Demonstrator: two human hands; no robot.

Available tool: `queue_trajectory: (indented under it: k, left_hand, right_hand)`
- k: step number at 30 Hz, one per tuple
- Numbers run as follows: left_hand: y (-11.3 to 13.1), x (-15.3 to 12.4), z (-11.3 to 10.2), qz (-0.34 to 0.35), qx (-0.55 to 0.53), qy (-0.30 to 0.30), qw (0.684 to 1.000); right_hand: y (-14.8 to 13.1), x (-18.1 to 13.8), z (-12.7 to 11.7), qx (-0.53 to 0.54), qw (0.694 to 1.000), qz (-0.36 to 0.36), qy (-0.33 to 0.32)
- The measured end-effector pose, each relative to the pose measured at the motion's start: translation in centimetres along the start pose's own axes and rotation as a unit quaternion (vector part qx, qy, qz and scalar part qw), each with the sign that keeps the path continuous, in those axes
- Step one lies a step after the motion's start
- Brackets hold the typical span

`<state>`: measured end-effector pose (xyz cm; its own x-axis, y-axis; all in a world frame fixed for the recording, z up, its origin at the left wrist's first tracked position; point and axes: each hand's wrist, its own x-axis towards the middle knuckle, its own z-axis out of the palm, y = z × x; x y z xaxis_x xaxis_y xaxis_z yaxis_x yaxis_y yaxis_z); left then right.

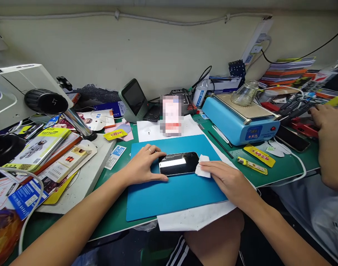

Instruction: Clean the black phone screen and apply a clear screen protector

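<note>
A smartphone (180,168) with a glossy black screen lies flat on a blue mat (163,201). My left hand (143,164) grips the phone's left end, thumb along the near edge and fingers at the far edge. In my right hand (226,177) is a folded white tissue (203,166), pinched between thumb and fingers. The tissue touches the right end of the phone. White paper (193,220) sticks out from under the mat.
A blue heating machine (238,123) carries a glass jar (245,92) at the right rear. Boxes and booklets (41,146) crowd the left beside a microscope stand (80,123). Another person's hand (329,118) reaches among tools at far right. A black pen-like tool (221,144) lies beyond the mat.
</note>
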<state>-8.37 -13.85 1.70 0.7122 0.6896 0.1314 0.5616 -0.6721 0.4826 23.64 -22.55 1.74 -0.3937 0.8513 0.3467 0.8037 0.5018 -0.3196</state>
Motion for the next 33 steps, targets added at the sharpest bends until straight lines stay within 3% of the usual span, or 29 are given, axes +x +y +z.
queue_trajectory:
  k: [5, 9, 19, 24, 33]
  left_hand:
    - [-0.1, 0.0, 0.0, 0.006, -0.011, 0.004, 1.0]
    - [-0.2, 0.1, 0.0, 0.007, -0.011, 0.005, 1.0]
    - [0.7, -0.1, -0.4, -0.011, -0.038, 0.027, 0.999]
    - [0.5, 0.0, -0.2, -0.001, -0.045, 0.033, 0.998]
    - [0.6, 0.1, -0.2, -0.001, -0.039, 0.039, 0.998]
  right_hand:
    - [1.9, 0.7, -1.9, -0.049, 0.995, 0.062, 0.053]
    - [2.5, 2.1, -2.6, -0.076, 0.995, 0.07, -0.001]
    - [-6.9, 8.2, 2.6, 0.049, 0.995, -0.009, -0.085]
    - [-7.6, 9.8, 4.4, 0.043, 0.994, -0.009, -0.098]
    - [-7.5, 9.8, 5.2, 0.017, 0.995, -0.037, -0.088]
